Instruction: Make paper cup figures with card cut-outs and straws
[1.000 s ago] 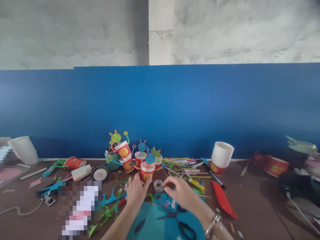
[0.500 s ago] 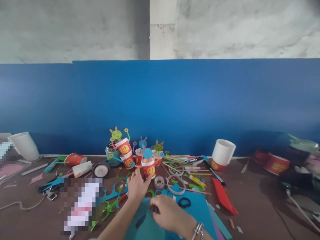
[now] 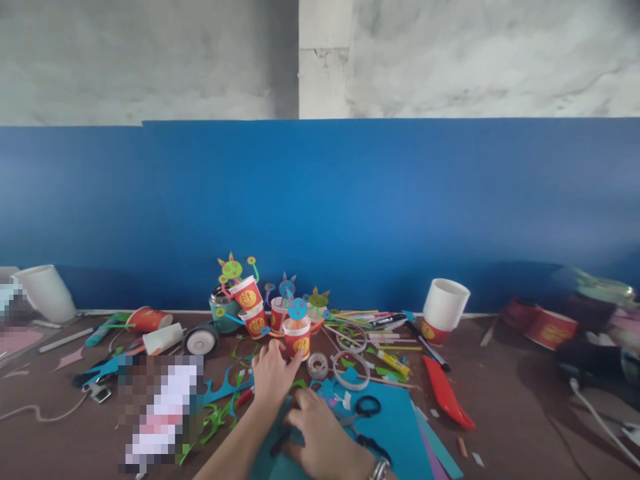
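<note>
My left hand point(image 3: 273, 375) is at the base of a red and white paper cup point(image 3: 299, 337), thumb in front and fingers at its left side. A blue paper cat face point(image 3: 297, 307) rises from this cup. Lower right, my right hand point(image 3: 323, 427) is low over teal paper point(image 3: 285, 467), fingers apart and curved. Close to its fingertips is a dark narrow shape point(image 3: 279, 445) that I cannot make out. Black-handled scissors point(image 3: 368, 405) lie on blue paper point(image 3: 400, 417), just right of that hand.
Behind stand more cups with animal faces, a green one point(image 3: 233, 269) among them. Tape rolls point(image 3: 318, 366), a glue stick point(image 3: 395, 363), paper scraps point(image 3: 215, 420) and pens lie around. A white cup stack point(image 3: 447, 303) and red packet point(image 3: 447, 393) are on the right.
My right hand has shifted slightly left, and its fingers have spread from a closed curl. More of the scissors now shows beside it. My left hand stays at the cup.
</note>
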### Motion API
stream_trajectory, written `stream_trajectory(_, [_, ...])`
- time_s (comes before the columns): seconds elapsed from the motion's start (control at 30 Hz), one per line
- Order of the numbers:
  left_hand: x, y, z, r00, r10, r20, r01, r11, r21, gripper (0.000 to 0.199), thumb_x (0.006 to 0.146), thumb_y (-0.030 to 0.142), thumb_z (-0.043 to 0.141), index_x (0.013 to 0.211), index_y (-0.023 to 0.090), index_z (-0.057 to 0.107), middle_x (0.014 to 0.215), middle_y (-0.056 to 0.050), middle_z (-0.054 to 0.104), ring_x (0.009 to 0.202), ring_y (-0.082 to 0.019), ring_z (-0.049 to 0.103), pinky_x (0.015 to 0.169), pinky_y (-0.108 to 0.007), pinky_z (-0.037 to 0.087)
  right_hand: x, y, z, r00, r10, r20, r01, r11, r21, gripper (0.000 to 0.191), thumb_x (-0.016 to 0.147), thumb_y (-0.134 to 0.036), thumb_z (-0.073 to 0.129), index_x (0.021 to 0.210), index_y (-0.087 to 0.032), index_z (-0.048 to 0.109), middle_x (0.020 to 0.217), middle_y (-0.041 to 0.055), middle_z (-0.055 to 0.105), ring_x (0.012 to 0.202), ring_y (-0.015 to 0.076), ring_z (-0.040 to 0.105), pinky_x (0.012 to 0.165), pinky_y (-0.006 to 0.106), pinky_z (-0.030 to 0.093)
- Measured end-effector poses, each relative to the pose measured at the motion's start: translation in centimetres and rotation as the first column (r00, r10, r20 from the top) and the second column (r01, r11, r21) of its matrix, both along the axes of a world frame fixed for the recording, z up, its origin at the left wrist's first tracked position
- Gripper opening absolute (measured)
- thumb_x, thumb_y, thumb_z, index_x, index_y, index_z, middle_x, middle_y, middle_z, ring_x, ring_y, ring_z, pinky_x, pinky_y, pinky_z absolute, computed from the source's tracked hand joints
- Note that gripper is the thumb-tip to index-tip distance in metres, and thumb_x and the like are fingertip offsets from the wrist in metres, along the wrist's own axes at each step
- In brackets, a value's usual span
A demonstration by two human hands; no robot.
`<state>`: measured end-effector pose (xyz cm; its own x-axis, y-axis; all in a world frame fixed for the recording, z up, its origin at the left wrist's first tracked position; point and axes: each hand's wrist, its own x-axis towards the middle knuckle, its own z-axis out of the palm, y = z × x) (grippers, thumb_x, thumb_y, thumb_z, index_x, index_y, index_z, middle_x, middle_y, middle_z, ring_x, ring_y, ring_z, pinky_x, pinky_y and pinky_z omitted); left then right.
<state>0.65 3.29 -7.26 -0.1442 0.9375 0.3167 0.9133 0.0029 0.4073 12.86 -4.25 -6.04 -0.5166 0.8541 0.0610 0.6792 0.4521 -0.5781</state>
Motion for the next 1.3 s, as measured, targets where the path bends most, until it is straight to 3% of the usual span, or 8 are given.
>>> stream_trajectory(0.23, [-0.2, -0.5, 0.2, 0.997, -0.04, -0.07, 0.048, 0.991, 0.123, 0.034, 0.084, 0.047, 0.048, 0.062, 0.021, 0.05, 0.071, -0.004, 0.063, 0.084, -0.024, 0.057, 0.074, -0.034, 0.034, -0.9, -0.3, -0.9, 0.999, -0.002, 0.048, 0.001, 1.0, 0.021, 0.022, 0.071, -0.025, 0.066, 0.091, -0.017, 0.064, 0.113, 0.0089, 0.057, 0.109, 0.0262, 0.048, 0.091, 0.034, 0.035])
stream_trajectory(0.43, [-0.1, -0.6, 0.3, 0.957, -0.254, 0.139, 0.243, 0.966, 0.092, 0.04, 0.087, 0.038, 0.042, 0.051, 0.02, 0.047, 0.055, -0.002, 0.055, 0.06, -0.016, 0.053, 0.059, -0.026, 0.034, 1.3, 1.3, 0.5, 0.996, -0.087, -0.003, 0.087, 0.996, 0.009, 0.015, 0.077, -0.013, 0.049, 0.081, -0.019, 0.062, 0.089, 0.0049, 0.067, 0.089, 0.0198, 0.059, 0.08, 0.027, 0.039])
stream_trajectory(0.6, [1.2, -2.1, 1.0, 0.654, -0.621, 0.433, 0.621, 0.767, 0.161, 0.023, 0.083, 0.018, 0.041, 0.089, 0.017, 0.063, 0.078, -0.002, 0.066, 0.069, -0.013, 0.057, 0.063, -0.021, 0.04, 4.5, 3.6, 2.1, 0.954, -0.264, -0.145, 0.281, 0.953, 0.114, 0.022, 0.076, -0.005, 0.045, 0.088, -0.019, 0.056, 0.084, 0.0056, 0.067, 0.082, 0.0182, 0.062, 0.07, 0.024, 0.04])
stream_trajectory(0.67, [1.8, -2.6, 1.1, 0.554, -0.667, 0.499, 0.683, 0.706, 0.185, 0.031, 0.077, 0.011, 0.043, 0.101, 0.017, 0.061, 0.084, -0.003, 0.065, 0.068, -0.013, 0.056, 0.062, -0.021, 0.04, 5.3, 4.0, 2.3, 0.945, -0.283, -0.162, 0.305, 0.943, 0.135, 0.02, 0.073, -0.004, 0.047, 0.084, -0.019, 0.055, 0.077, 0.0034, 0.065, 0.076, 0.0175, 0.062, 0.066, 0.023, 0.039])
stream_trajectory(0.87, [2.7, -2.3, -0.2, 0.552, -0.608, 0.571, 0.652, 0.741, 0.16, 0.03, 0.076, 0.015, 0.052, 0.104, 0.016, 0.061, 0.077, -0.003, 0.063, 0.065, -0.014, 0.053, 0.061, -0.023, 0.041, 6.1, 4.2, 3.1, 0.948, -0.225, -0.225, 0.252, 0.962, 0.102, 0.021, 0.072, -0.006, 0.047, 0.082, -0.02, 0.059, 0.075, 0.0016, 0.067, 0.073, 0.0162, 0.063, 0.065, 0.022, 0.042])
stream_trajectory(1.0, [2.5, -1.4, -1.1, 0.525, -0.502, 0.688, 0.492, 0.838, 0.236, 0.032, 0.076, 0.019, 0.051, 0.105, 0.017, 0.063, 0.09, -0.007, 0.065, 0.076, -0.018, 0.057, 0.069, -0.028, 0.044, 7.1, 4.7, 3.9, 0.917, -0.371, -0.145, 0.391, 0.908, 0.152, 0.023, 0.078, -0.011, 0.045, 0.087, -0.019, 0.064, 0.09, 0.0058, 0.07, 0.087, 0.0189, 0.064, 0.078, 0.026, 0.044])
stream_trajectory(1.2, [2.1, -1.1, -0.9, 0.17, -0.198, 0.965, 0.387, 0.914, 0.119, 0.009, 0.07, 0.028, 0.052, 0.074, 0.021, 0.05, 0.047, 0.008, 0.045, 0.037, -0.008, 0.035, 0.038, -0.018, 0.027, 8.3, 4.5, 2.7, 0.893, -0.403, 0.202, 0.377, 0.913, 0.155, 0.014, 0.071, -0.014, 0.059, 0.081, -0.016, 0.069, 0.091, 0.013, 0.069, 0.092, 0.0269, 0.062, 0.078, 0.031, 0.043])
stream_trajectory(1.3, [2.2, -1.4, -0.4, 0.1, -0.166, 0.981, 0.447, 0.889, 0.105, 0.013, 0.071, 0.034, 0.05, 0.07, 0.022, 0.044, 0.043, 0.009, 0.042, 0.034, -0.007, 0.029, 0.034, -0.018, 0.02, 8.2, 4.3, 2.0, 0.869, -0.403, 0.286, 0.356, 0.912, 0.204, 0.016, 0.067, -0.008, 0.056, 0.077, -0.014, 0.067, 0.093, 0.0157, 0.067, 0.098, 0.0307, 0.058, 0.081, 0.035, 0.04])
